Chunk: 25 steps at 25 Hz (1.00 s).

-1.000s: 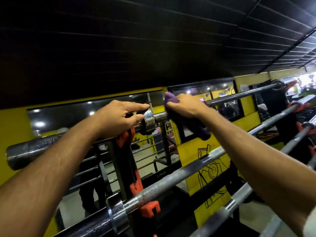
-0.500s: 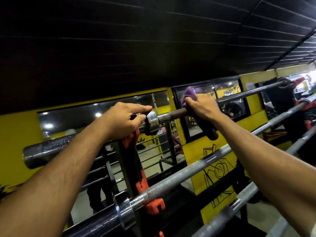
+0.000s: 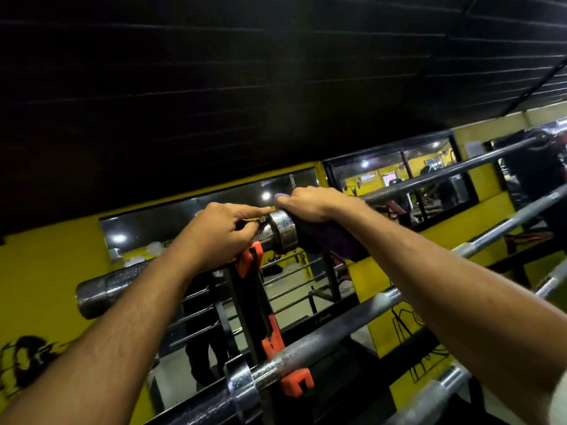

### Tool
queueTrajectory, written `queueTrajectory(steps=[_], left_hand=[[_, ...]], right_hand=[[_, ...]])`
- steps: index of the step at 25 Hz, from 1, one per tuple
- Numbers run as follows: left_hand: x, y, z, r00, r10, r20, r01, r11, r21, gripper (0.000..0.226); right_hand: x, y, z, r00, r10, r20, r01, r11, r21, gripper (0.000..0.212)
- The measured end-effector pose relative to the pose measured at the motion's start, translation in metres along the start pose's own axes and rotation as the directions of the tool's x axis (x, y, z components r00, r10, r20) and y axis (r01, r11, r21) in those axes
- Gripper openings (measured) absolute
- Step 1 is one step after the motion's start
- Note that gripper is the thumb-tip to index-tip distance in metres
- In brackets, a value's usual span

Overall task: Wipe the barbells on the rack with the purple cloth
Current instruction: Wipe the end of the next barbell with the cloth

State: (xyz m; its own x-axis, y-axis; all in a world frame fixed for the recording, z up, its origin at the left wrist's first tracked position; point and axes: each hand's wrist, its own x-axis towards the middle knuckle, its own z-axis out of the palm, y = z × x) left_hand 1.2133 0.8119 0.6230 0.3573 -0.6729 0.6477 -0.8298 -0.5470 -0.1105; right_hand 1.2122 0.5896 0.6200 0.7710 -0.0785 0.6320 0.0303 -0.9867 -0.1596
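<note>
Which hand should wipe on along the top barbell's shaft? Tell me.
Right. The right hand already grips the purple cloth around the top barbell beside its collar; the left hand holds the sleeve side, clothless.

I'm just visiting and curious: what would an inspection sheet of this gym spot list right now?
Surface: black rack upright with orange hooks carrying the bars.
Job's things: top barbell resting on the rack, its chrome collar showing between the hands; purple cloth wrapped on the shaft right beside the collar; two lower barbells racked below.
Clutter: nothing seen.
Hands: left hand grips the top bar at the hook; right hand grips the cloth around the shaft.
Cables: nothing seen.
Surroundings: yellow wall with mirrors, black ceiling, gym floor reflected.
</note>
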Motion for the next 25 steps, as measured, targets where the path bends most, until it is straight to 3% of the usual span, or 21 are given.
queueTrajectory(steps=[1, 2, 3, 4, 5, 7, 8, 9, 10, 11, 13, 15, 16, 20, 22, 23, 25], left_hand=[[0.001, -0.001, 0.000, 1.000, -0.002, 0.005, 0.002, 1.000, 0.010, 0.038], [0.001, -0.001, 0.001, 1.000, -0.006, 0.010, 0.006, 1.000, 0.018, 0.037], [0.001, -0.002, 0.002, 1.000, -0.009, 0.008, 0.009, 1.000, 0.017, 0.037], [0.001, -0.003, 0.002, 1.000, -0.011, 0.005, 0.011, 1.000, 0.013, 0.036], [0.001, -0.002, 0.002, 1.000, -0.007, 0.003, 0.007, 1.000, 0.010, 0.037], [0.002, -0.003, 0.002, 1.000, 0.001, -0.003, -0.001, 1.000, 0.026, 0.042], [0.001, -0.003, 0.003, 1.000, 0.001, -0.004, 0.000, 1.000, 0.030, 0.040], [0.002, -0.003, 0.004, 1.000, 0.001, -0.004, 0.000, 1.000, 0.030, 0.037], [0.002, -0.003, 0.005, 1.000, 0.002, -0.004, -0.001, 1.000, 0.028, 0.036], [0.003, -0.004, 0.005, 1.000, 0.001, -0.004, -0.001, 1.000, 0.027, 0.036], [0.003, -0.007, 0.004, 1.000, 0.005, -0.006, -0.004, 1.000, 0.021, 0.036], [0.003, -0.005, 0.004, 1.000, 0.011, -0.002, -0.011, 1.000, 0.017, 0.035], [0.003, -0.004, 0.003, 1.000, 0.017, 0.003, -0.017, 1.000, 0.022, 0.035], [0.001, -0.003, 0.003, 1.000, 0.023, -0.002, -0.023, 0.999, 0.032, 0.036], [0.001, -0.005, 0.004, 1.000, 0.022, -0.012, -0.022, 0.999, 0.036, 0.036], [0.001, -0.006, 0.005, 1.000, 0.021, -0.018, -0.020, 0.999, 0.031, 0.036], [0.002, -0.007, 0.006, 1.000, 0.012, -0.022, -0.012, 1.000, 0.018, 0.036]], right_hand=[[-0.012, 0.004, 0.017, 0.974, -0.052, -0.220, 0.047, 0.999, -0.025, 0.055], [-0.032, 0.005, 0.035, 0.886, -0.103, -0.452, 0.095, 0.995, -0.039, 0.051], [-0.049, 0.004, 0.045, 0.813, -0.106, -0.573, 0.099, 0.994, -0.043, 0.050], [-0.050, 0.006, 0.047, 0.797, -0.100, -0.595, 0.089, 0.995, -0.049, 0.052], [-0.043, 0.005, 0.039, 0.861, -0.044, -0.507, 0.038, 0.999, -0.022, 0.057], [-0.016, -0.005, 0.007, 0.987, 0.117, -0.114, -0.118, 0.993, -0.003, 0.060], [-0.009, -0.009, -0.006, 0.991, 0.124, 0.041, -0.124, 0.992, 0.010, 0.061], [-0.008, -0.009, -0.009, 0.993, 0.106, 0.060, -0.107, 0.994, 0.016, 0.061], [-0.010, -0.003, -0.004, 0.997, 0.073, -0.033, -0.073, 0.997, 0.022, 0.061], [-0.018, 0.004, 0.012, 0.975, 0.053, -0.217, -0.045, 0.998, 0.044, 0.060], [-0.051, 0.007, 0.055, 0.791, 0.010, -0.612, 0.149, 0.966, 0.210, 0.058], [-0.073, 0.008, 0.084, 0.633, 0.042, -0.773, 0.349, 0.876, 0.333, 0.050], [-0.078, 0.009, 0.091, 0.615, 0.069, -0.786, 0.363, 0.860, 0.359, 0.047], [-0.107, 0.007, 0.094, 0.677, 0.066, -0.733, 0.323, 0.868, 0.377, 0.056], [-0.121, 0.012, 0.094, 0.725, 0.219, -0.653, 0.232, 0.815, 0.531, 0.052], [-0.128, 0.013, 0.091, 0.728, 0.389, -0.565, 0.155, 0.709, 0.688, 0.049], [-0.134, 0.023, 0.077, 0.652, 0.716, -0.250, 0.040, 0.296, 0.954, 0.045]])
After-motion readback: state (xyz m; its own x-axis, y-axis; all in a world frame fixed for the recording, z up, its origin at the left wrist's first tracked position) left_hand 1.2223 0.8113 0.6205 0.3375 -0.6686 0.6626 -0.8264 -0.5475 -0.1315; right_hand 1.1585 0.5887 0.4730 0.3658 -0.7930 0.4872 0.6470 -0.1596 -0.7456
